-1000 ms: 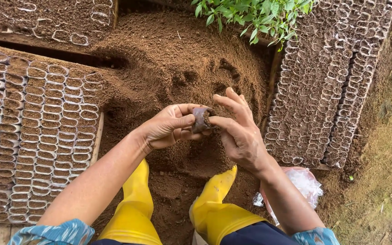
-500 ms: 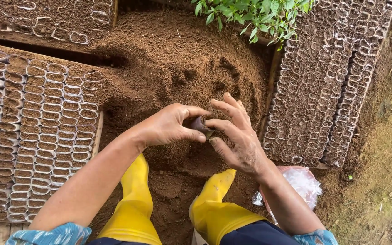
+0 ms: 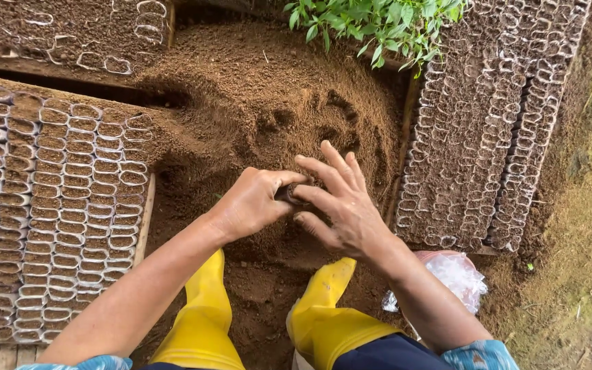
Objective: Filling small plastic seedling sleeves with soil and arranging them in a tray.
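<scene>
Soft even daylight, faint shadows, no glare, sharp focus throughout, slight wide-angle bending at edges

Left: rows of small soil-filled pots (image 3: pixel 56 205) packed tight in a wooden frame (image 3: pixel 146 218).
Right: rows of small pots (image 3: pixel 488 137), most looking empty.
Top: leafy green plant (image 3: pixel 378 24).
Bottom: yellow rubber boots (image 3: pixel 203 322).
Lower right: crumpled clear plastic bag (image 3: pixel 450 277), beside the grassy ground (image 3: pixel 584 274).
</scene>
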